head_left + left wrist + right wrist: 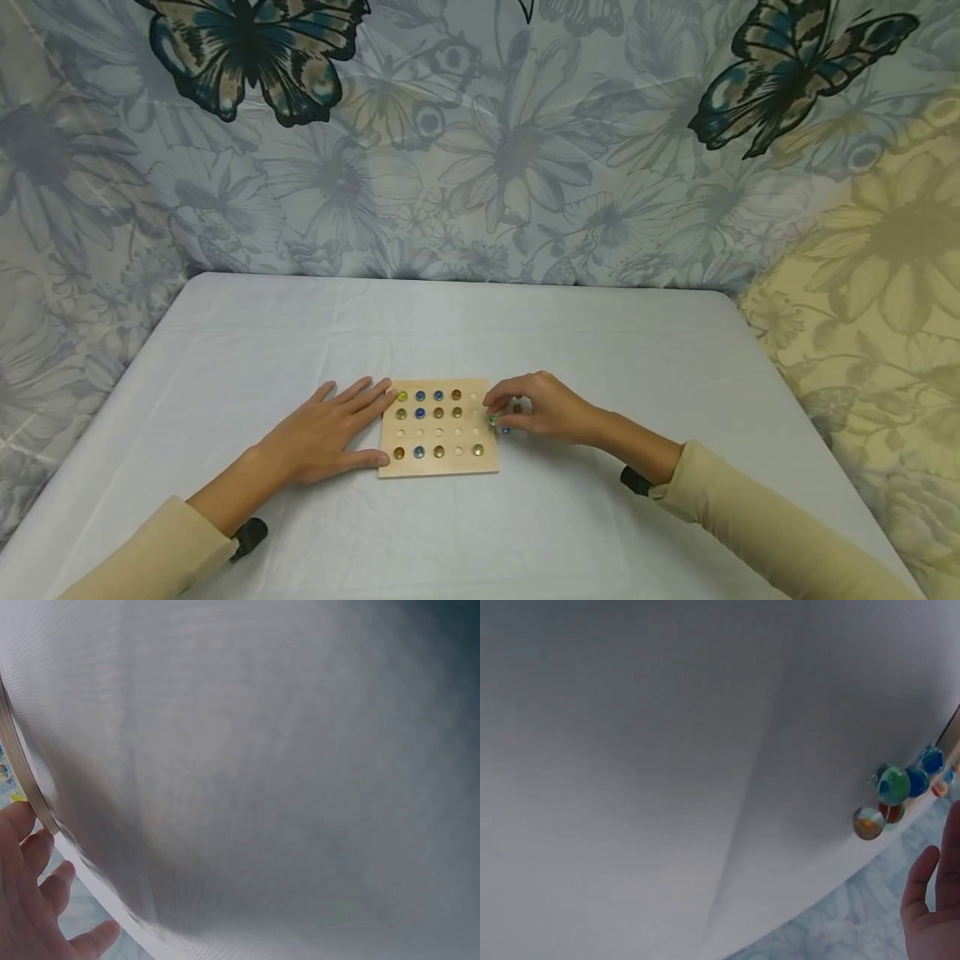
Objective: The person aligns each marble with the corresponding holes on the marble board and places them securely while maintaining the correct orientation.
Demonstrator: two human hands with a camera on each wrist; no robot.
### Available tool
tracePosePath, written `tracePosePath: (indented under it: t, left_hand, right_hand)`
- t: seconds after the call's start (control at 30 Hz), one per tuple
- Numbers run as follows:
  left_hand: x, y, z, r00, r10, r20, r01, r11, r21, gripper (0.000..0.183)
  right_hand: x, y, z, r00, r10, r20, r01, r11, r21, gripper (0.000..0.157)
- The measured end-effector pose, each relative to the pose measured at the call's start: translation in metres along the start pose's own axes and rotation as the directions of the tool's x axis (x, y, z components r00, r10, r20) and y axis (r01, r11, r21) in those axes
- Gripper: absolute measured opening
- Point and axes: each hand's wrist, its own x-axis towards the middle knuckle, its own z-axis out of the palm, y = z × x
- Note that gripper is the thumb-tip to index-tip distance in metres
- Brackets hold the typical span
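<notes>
My right grip [551, 408] closes in at the right edge of the wooden board [429, 465], with what looks like a green marble [492, 420] pinched between thumb and index fingertip. My left grip [318, 437] lies with its fingers spread, index fingertip at the board's far left corner and thumb on its near left corner, just beside a yellow-green marble [402, 397] in its hollow.

Below my right fingers more loose marbles [916, 782] sit bunched on the white-covered desk [525, 533], blue, red and an orange-streaked one [868, 823] among them, some touching. On the board, the two far rows hold four marbles each, the third row shows bare hollows, and the nearest row has four marbles with one gap.

I judge the marble to be glass: small, light, hard, slick and quick to roll if my pinch slips. It is best taken across its widest part with two soft fingertips, squeezed only lightly, the underside left free. The board seems stiff and fairly light, so it could slide on the cloth; holding it by the edge and corners suits it, away from the marbles.
</notes>
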Motion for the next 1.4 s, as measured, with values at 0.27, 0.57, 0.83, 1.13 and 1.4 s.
tracePosePath:
  t: [0.27,0.57,0.83,1.13,1.4]
  left_hand:
    - [-0.001,-0.001,0.001,1.000,-0.004,-0.006,0.004,1.000,0.002,0.089]
    - [-0.001,-0.002,0.002,1.000,0.002,-0.011,-0.002,1.000,0.008,0.088]
    - [-0.002,-0.002,0.002,1.000,0.003,-0.009,-0.003,1.000,0.004,0.088]
    - [-0.002,0.000,0.001,1.000,0.005,-0.005,-0.005,1.000,-0.006,0.087]
    - [-0.001,0.001,-0.001,1.000,0.006,-0.014,-0.006,1.000,0.004,0.087]
  right_hand:
    - [0.009,-0.005,0.011,0.999,-0.025,0.039,0.025,1.000,0.004,0.026]
    - [0.019,-0.014,0.022,0.995,-0.028,0.097,0.025,0.999,0.034,0.023]
    - [0.027,-0.021,0.030,0.986,-0.034,0.164,0.034,0.999,0.000,0.022]
    - [0.029,-0.026,0.034,0.981,-0.009,0.195,0.012,1.000,-0.011,0.024]
    - [0.026,-0.026,0.023,0.988,-0.027,0.152,0.034,0.999,-0.043,0.025]
